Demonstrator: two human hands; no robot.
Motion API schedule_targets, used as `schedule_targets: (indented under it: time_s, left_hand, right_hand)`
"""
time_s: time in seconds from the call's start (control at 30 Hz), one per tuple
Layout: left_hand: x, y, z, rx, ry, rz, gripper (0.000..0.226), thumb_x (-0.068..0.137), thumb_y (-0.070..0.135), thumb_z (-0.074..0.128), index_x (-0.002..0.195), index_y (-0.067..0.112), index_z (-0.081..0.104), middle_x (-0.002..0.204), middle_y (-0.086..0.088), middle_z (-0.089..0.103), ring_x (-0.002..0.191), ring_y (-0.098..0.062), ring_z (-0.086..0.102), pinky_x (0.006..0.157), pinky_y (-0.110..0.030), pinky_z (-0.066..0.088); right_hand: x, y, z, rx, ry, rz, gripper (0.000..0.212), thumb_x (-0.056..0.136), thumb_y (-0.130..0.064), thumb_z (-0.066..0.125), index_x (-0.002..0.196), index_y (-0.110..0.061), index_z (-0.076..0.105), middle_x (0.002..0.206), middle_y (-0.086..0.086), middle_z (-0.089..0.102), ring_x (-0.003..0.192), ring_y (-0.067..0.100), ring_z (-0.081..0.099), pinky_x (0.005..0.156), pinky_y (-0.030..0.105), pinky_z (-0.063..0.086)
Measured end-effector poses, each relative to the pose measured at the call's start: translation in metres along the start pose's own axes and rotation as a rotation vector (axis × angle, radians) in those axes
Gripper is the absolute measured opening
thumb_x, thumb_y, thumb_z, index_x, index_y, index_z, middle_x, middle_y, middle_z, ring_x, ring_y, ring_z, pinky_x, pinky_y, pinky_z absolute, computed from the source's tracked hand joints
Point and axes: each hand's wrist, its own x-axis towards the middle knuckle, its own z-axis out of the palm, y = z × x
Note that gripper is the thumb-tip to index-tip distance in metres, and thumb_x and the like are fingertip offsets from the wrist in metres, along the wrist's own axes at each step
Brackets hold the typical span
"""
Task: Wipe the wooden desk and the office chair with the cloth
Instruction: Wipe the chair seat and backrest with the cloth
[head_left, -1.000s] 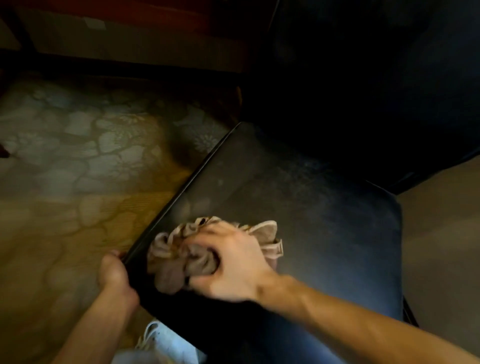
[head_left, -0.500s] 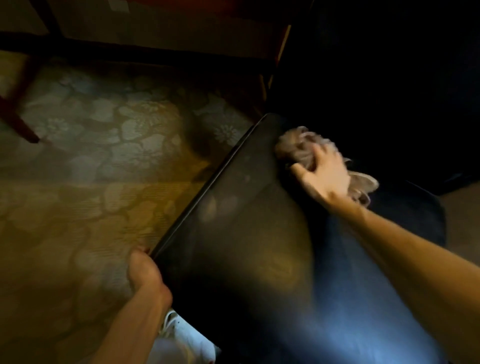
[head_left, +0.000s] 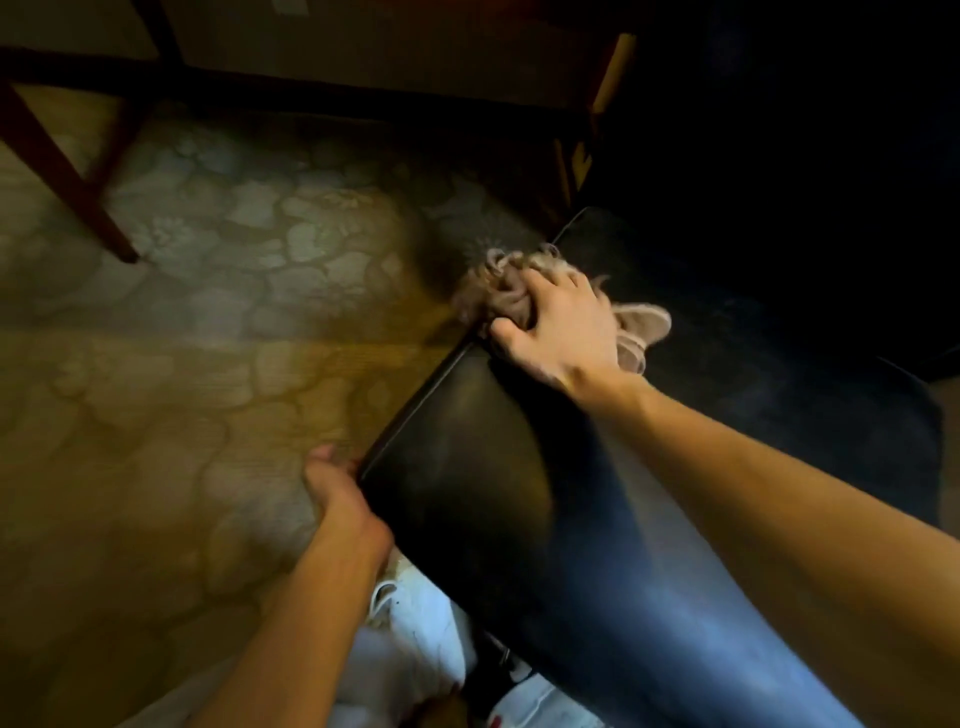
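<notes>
Two hands on the chair seat (head_left: 493, 467), head view, dim light.

- Right hand (head_left: 563, 325): fingers curled over the bunched cloth (head_left: 496, 293), thumb spread toward the seat rim, pressing the wad down. Loose tail of cloth sticks out at 3 o'clock of the hand.
- Cloth position: at the seat's left rim, about 11 o'clock of the seat, part of the wad lapping over the edge above the patterned carpet (head_left: 218, 291).
- Change: a second ago the cloth sat at the seat's 8 o'clock corner, close to the left hand. Half a second ago it was up by the backrest, around 12 o'clock. It has since swung out to the left rim. One long stroke up the seat, then a turn toward the edge.
- Left hand (head_left: 340, 493): fingers wrapped under the rim at 8 o'clock, thumb side on top. It has kept that hold throughout, steadying the chair.
- Reading: the left strip of the seat looks covered; the right half, toward 3 o'clock, and the dark backrest probably remain. Whether the desk is done cannot be told; only a wooden leg (head_left: 62, 166) shows at 10 o'clock of the frame.
- White shoe (head_left: 431, 623) at 6 o'clock, under the seat's near corner.
</notes>
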Motion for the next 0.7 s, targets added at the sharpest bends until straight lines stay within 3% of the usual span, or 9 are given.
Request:
schedule_targets:
  time_s: [0.03, 0.13, 0.23, 0.33, 0.4, 0.47, 0.53, 0.6, 0.7]
  left_hand:
    - [0.0, 0.004, 0.002, -0.022, 0.001, -0.014, 0.055, 0.094, 0.055, 0.038, 0.111, 0.012, 0.068, 0.11, -0.019, 0.07, 0.105, -0.036, 0.064, 0.086, -0.04, 0.049]
    - [-0.001, 0.009, 0.005, -0.016, -0.023, 0.03, 0.065, 0.094, 0.058, 0.034, 0.121, 0.011, 0.07, 0.124, -0.023, 0.069, 0.112, -0.038, 0.065, 0.09, -0.041, 0.05]
    - [-0.009, 0.008, 0.0, -0.052, -0.117, 0.092, 0.069, 0.088, 0.061, 0.028, 0.094, 0.014, 0.079, 0.093, -0.015, 0.078, 0.085, -0.032, 0.073, 0.079, -0.036, 0.056]
    - [0.0, 0.013, -0.01, -0.029, -0.142, 0.082, 0.084, 0.095, 0.071, 0.013, 0.13, 0.01, 0.059, 0.125, -0.021, 0.068, 0.119, -0.036, 0.061, 0.082, -0.032, 0.044]
    - [-0.01, 0.013, -0.004, 0.008, -0.131, 0.124, 0.078, 0.099, 0.069, 0.011, 0.137, 0.014, 0.051, 0.127, -0.021, 0.063, 0.113, -0.035, 0.062, 0.077, -0.03, 0.046]
    - [-0.028, 0.001, 0.009, 0.11, -0.088, 0.202, 0.072, 0.099, 0.071, 0.026, 0.149, 0.022, 0.045, 0.143, -0.015, 0.057, 0.123, -0.032, 0.059, 0.09, -0.039, 0.051]
    - [-0.066, -0.016, 0.02, 0.451, 0.016, 0.498, 0.071, 0.097, 0.063, 0.046, 0.156, 0.025, 0.036, 0.159, -0.009, 0.041, 0.144, -0.032, 0.04, 0.115, -0.049, 0.036]
    - [-0.1, -0.037, 0.024, 0.81, 0.039, 0.949, 0.057, 0.097, 0.046, 0.057, 0.146, 0.019, 0.045, 0.152, -0.011, 0.045, 0.144, -0.034, 0.035, 0.12, -0.048, 0.024]
    - [-0.146, -0.076, 0.036, 1.134, -0.091, 1.137, 0.037, 0.099, 0.034, 0.058, 0.134, 0.02, 0.056, 0.145, -0.014, 0.05, 0.141, -0.035, 0.036, 0.117, -0.049, 0.023]
  right_hand:
    - [-0.005, -0.006, 0.003, 0.012, -0.022, 0.036, 0.074, 0.081, -0.061, 0.052, 0.144, -0.023, 0.054, 0.149, 0.01, 0.052, 0.141, 0.033, 0.041, 0.115, 0.053, 0.033]
    - [-0.052, -0.045, 0.012, 0.077, -0.061, -0.195, 0.07, 0.07, -0.062, 0.049, 0.126, -0.025, 0.066, 0.135, 0.007, 0.062, 0.132, 0.033, 0.05, 0.107, 0.053, 0.041]
    - [-0.096, -0.08, -0.01, 0.15, -0.274, -0.373, 0.057, 0.069, -0.065, 0.054, 0.113, -0.033, 0.072, 0.12, -0.003, 0.071, 0.12, 0.024, 0.062, 0.098, 0.038, 0.05]
    - [-0.105, -0.078, -0.04, 0.132, -0.493, -0.461, 0.037, 0.079, -0.054, 0.071, 0.112, -0.037, 0.072, 0.108, -0.005, 0.075, 0.106, 0.021, 0.068, 0.084, 0.026, 0.048]
    - [-0.119, -0.056, -0.066, 0.173, -0.504, -0.331, 0.038, 0.081, -0.052, 0.07, 0.118, -0.04, 0.07, 0.109, -0.007, 0.075, 0.106, 0.018, 0.069, 0.086, 0.027, 0.052]
    - [-0.142, -0.016, -0.09, 0.254, -0.414, -0.105, 0.039, 0.077, -0.053, 0.066, 0.114, -0.043, 0.07, 0.107, -0.011, 0.075, 0.105, 0.015, 0.069, 0.089, 0.029, 0.055]
    - [-0.171, 0.029, -0.109, 0.346, -0.302, 0.101, 0.041, 0.066, -0.057, 0.057, 0.104, -0.049, 0.07, 0.099, -0.014, 0.075, 0.098, 0.012, 0.07, 0.089, 0.034, 0.057]
    - [-0.205, 0.072, -0.124, 0.373, -0.219, 0.261, 0.041, 0.063, -0.058, 0.053, 0.098, -0.045, 0.07, 0.093, -0.013, 0.074, 0.093, 0.013, 0.069, 0.087, 0.037, 0.057]
    - [-0.27, 0.134, -0.126, 0.541, -0.004, 0.496, 0.033, 0.073, -0.052, 0.057, 0.099, -0.039, 0.072, 0.092, -0.016, 0.074, 0.092, 0.01, 0.068, 0.085, 0.035, 0.054]
